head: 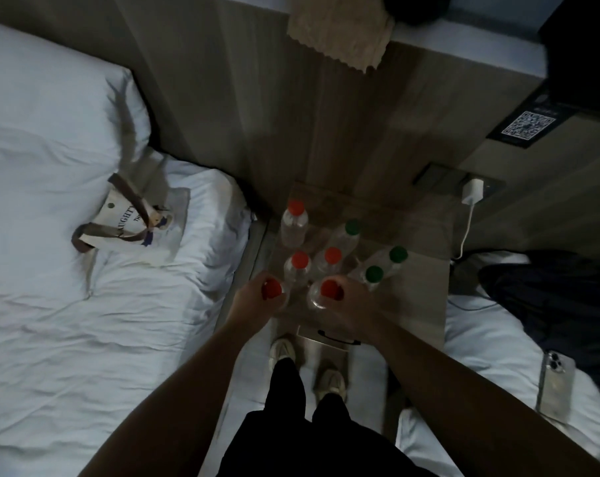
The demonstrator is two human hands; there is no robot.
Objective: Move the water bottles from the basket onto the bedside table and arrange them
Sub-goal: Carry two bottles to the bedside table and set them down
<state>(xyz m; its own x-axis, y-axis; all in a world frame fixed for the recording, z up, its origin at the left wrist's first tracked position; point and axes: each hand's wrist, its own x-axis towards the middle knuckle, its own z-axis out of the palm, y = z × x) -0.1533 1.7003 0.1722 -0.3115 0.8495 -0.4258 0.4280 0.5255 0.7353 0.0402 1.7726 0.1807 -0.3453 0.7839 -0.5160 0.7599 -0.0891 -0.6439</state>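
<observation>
Several clear water bottles stand on the wooden bedside table [419, 304]. Red-capped ones are at the back left [294, 220] and in the middle [298, 266], [329, 261]. Green-capped bottles [348, 232], [396, 256], [374, 275] stand to the right. My left hand [257, 301] is shut on a red-capped bottle [271, 289] at the table's front left. My right hand [346, 304] grips another red-capped bottle [330, 290] at the front middle. A cloth tote bag [133, 223] lies flat on the left bed; no basket shows.
White beds flank the table: left bed [68, 304], right bed [481, 339] with a phone [555, 387] and dark clothing [560, 297]. A charger [472, 192] is plugged in behind the table, cable hanging. My feet [307, 363] stand before the table's drawer.
</observation>
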